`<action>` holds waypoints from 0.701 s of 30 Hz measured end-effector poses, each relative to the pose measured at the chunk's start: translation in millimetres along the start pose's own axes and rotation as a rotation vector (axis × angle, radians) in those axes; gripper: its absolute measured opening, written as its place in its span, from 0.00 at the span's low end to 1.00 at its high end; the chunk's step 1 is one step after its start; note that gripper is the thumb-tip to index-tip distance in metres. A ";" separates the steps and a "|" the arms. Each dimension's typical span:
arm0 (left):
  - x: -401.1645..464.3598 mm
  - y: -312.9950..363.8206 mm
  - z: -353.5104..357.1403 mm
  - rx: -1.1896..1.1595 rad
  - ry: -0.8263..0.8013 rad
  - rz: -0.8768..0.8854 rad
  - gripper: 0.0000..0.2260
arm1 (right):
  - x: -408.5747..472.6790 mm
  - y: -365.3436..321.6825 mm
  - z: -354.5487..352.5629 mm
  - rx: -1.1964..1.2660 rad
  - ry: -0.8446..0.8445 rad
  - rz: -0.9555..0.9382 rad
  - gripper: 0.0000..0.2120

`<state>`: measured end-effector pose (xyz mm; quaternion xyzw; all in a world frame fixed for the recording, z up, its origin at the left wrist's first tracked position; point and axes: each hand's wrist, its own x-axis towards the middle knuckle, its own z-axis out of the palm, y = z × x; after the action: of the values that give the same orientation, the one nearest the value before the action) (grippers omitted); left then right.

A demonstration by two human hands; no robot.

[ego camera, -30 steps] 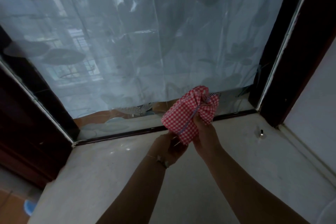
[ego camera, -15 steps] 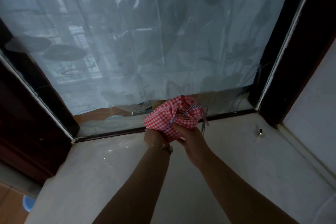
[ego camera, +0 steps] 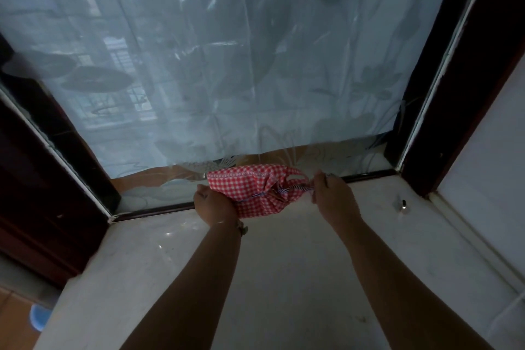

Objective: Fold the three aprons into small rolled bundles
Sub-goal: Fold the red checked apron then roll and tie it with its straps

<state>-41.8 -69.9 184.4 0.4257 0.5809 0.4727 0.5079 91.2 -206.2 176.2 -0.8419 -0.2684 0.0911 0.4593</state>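
A red-and-white checked apron (ego camera: pixel 252 190) is bunched into a bundle, held just above the far end of a pale stone sill (ego camera: pixel 284 264) by the window. A striped tie (ego camera: pixel 292 189) is wrapped across the bundle. My left hand (ego camera: pixel 213 203) grips the bundle's left underside. My right hand (ego camera: pixel 332 193) pinches the end of the striped tie at the bundle's right side and holds it taut. Only this one apron is in view.
A window with a translucent patterned film (ego camera: pixel 227 65) stands right behind the bundle, framed in dark wood (ego camera: pixel 460 79). A small metal fitting (ego camera: pixel 402 204) sits on the sill at the right. A white wall (ego camera: pixel 497 165) borders the right; a blue object (ego camera: pixel 39 318) lies on the floor lower left.
The bundle has gone from upright to lying sideways and lower, nearer the window frame. My right hand has moved right, drawing the striped tie out; my left hand has shifted to the left end.
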 end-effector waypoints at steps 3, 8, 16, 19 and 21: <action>-0.9 6.7 -4.9 -0.091 -0.046 0.071 0.16 | 3.2 -3.8 -6.8 0.562 -0.207 0.178 0.20; 5.6 11.4 -5.5 -0.166 -0.234 0.203 0.17 | 5.7 0.7 -9.0 1.073 -0.630 0.456 0.16; 41.1 15.5 -7.2 0.004 -0.047 0.133 0.17 | 0.0 -6.1 -8.6 0.748 -0.448 0.025 0.18; 43.9 17.1 -9.9 0.110 -0.041 0.094 0.17 | -4.3 -10.0 2.3 0.492 -0.517 -0.079 0.21; 39.2 19.2 -11.4 0.148 -0.072 0.098 0.17 | -5.6 -16.0 7.8 0.416 -0.542 -0.117 0.20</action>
<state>-57.6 -29.4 196.3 0.5067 0.5739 0.4374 0.4719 77.5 -196.6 184.5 -0.6585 -0.4043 0.3377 0.5375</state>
